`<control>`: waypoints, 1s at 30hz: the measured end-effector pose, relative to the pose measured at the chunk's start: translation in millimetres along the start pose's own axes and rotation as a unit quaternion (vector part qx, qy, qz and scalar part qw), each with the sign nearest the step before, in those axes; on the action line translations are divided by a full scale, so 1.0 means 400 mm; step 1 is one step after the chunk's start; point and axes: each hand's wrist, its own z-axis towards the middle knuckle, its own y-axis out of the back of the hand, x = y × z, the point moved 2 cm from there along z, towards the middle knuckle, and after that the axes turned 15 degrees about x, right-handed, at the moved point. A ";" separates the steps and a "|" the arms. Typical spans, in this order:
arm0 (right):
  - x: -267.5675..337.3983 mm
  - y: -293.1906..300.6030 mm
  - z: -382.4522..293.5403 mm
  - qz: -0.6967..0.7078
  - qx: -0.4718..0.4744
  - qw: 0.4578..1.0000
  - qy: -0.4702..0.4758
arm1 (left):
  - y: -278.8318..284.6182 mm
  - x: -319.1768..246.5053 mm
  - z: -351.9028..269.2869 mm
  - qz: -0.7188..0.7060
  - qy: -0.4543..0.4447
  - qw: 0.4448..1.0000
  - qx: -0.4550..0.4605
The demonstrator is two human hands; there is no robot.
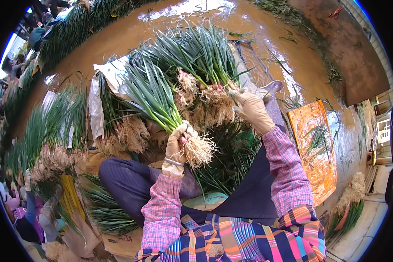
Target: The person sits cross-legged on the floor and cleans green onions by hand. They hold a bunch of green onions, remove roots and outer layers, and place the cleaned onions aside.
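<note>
My left hand (pixel 175 147), in a beige glove with a band at the wrist, grips a bunch of scallions (pixel 162 104) just above the roots. Their pale, stringy roots (pixel 199 151) hang to the right of the fist, and the green leaves point up and away to the left. My right hand (pixel 252 108), gloved the same way, is at the right edge of a heaped pile of scallions (pixel 196 52). Its fingertips are beside the pile's reddish bulbs and roots (pixel 216 101). The thumb stands apart from the fingers, with nothing visible between them.
Loose green leaves (pixel 229 160) lie between my legs. Left of the pile are more scallions (pixel 127 131) under a white sack (pixel 113 77). An orange sheet (pixel 314 150) lies at right on the wet, muddy floor (pixel 118 49). Another person (pixel 32 213) sits at far left beside stacked scallions.
</note>
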 end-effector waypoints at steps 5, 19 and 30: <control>0.086 0.032 0.058 -0.012 -0.019 0.999 0.029 | 0.007 0.015 0.002 -0.017 0.036 0.999 0.014; 0.217 -0.028 0.002 0.112 0.033 0.988 0.099 | -0.009 0.018 0.007 0.079 0.039 0.981 -0.175; 0.064 -0.127 -0.031 0.217 0.146 0.963 -0.062 | -0.002 0.032 -0.004 -0.002 0.035 0.999 -0.012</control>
